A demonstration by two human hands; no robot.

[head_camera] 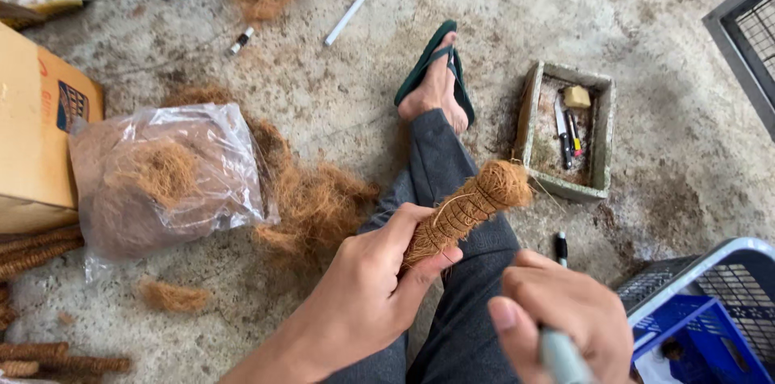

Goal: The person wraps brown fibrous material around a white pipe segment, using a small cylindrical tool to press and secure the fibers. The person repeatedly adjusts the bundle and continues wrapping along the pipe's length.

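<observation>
A: How far along is the coir stick [468,208]?

B: Thread-wrapped already, gripped in the left hand [363,295]. The right hand [565,311], just beside, clutches a grey handle [559,356]. Loose fibre [311,206] lies beyond.

Bare, stained concrete floor [339,101] in even, soft light, perhaps daylight. Loose brown fibre [315,202] litters it; a wire crate [747,37] edges the right.

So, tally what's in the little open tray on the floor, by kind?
In the tray:
Yellowish block: 1
Knife-like blade: 1
Slim pen-like tools: 2, though they overlap and are hard to separate
Total: 4
</observation>
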